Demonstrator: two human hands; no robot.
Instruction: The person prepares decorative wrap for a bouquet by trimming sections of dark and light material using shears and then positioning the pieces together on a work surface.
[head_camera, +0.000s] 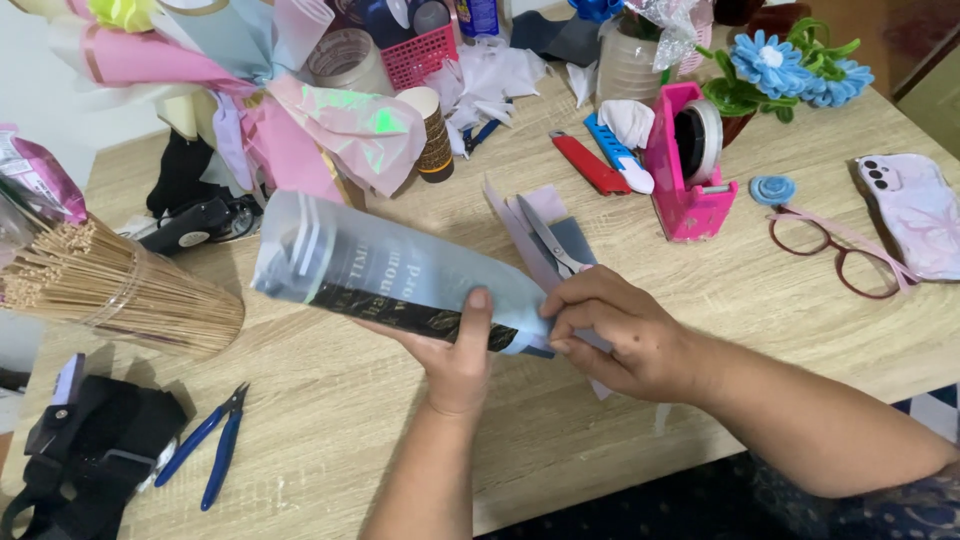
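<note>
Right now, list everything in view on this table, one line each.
wrapping-paper cone: one, pale blue with black band, held at centre
scissors: one, grey, behind the cone
tape dispenser: one, pink, upper right
glasses: one, dark red, right
phone: one, pale pink case, far right
yarn flowers: several, blue, top right
box cutters: two, red and blue-white, top centre
skewer bundle: one, tan, left
pliers: one, blue handles, lower left
basket: one, pink, top
table: one, light wood
left hand: gripping the cone from below
right hand: pinching the cone's narrow end
</note>
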